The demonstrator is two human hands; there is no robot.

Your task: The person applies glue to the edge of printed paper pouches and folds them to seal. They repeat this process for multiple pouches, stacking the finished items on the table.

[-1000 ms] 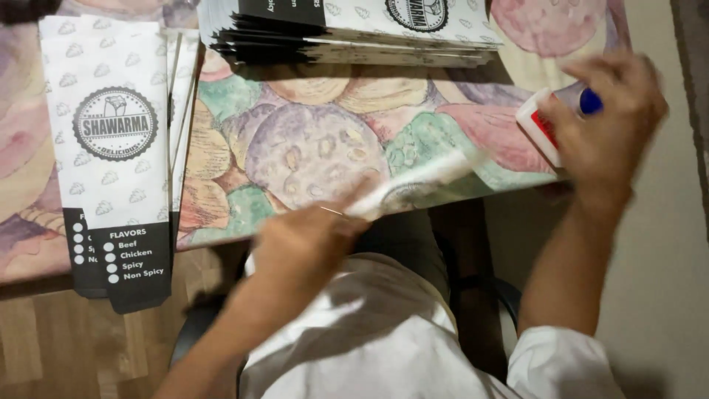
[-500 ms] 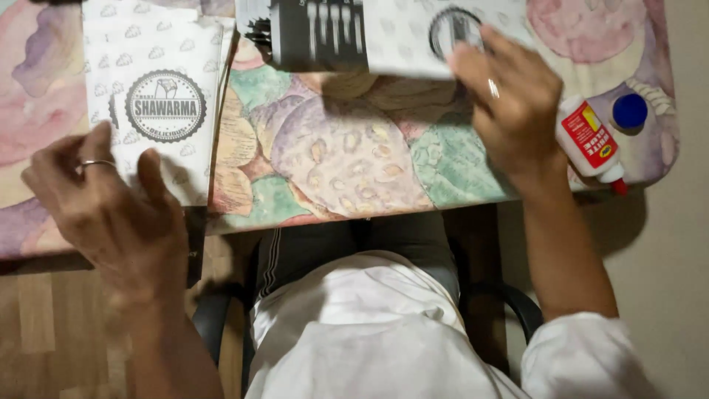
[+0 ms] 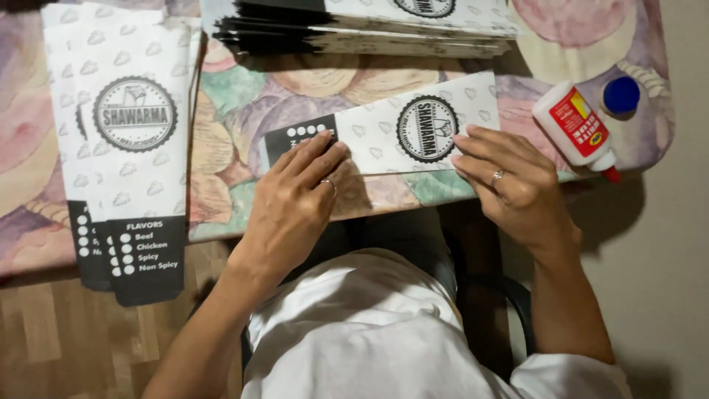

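A flat white paper sleeve [image 3: 384, 129] with a black end and a round black logo lies sideways near the table's front edge. My left hand [image 3: 295, 199] presses flat on its black left end, fingers together, a ring on one finger. My right hand [image 3: 509, 181] rests flat on the sleeve's right end, fingers spread, also with a ring. Neither hand grips anything. A white glue bottle [image 3: 576, 129] with a red label and red nozzle lies to the right of my right hand, its blue cap [image 3: 621, 94] beside it.
A pile of finished sleeves [image 3: 122, 148] lies at the left and hangs over the table's front edge. A stack of flat sleeves [image 3: 369, 26] lies at the back. The flower-patterned tablecloth [image 3: 244, 103] covers the table. My lap and a chair are below.
One sleeve has come off the back stack and now lies at the front edge. My left hand moved from the left pile onto it; my right hand came down with it.
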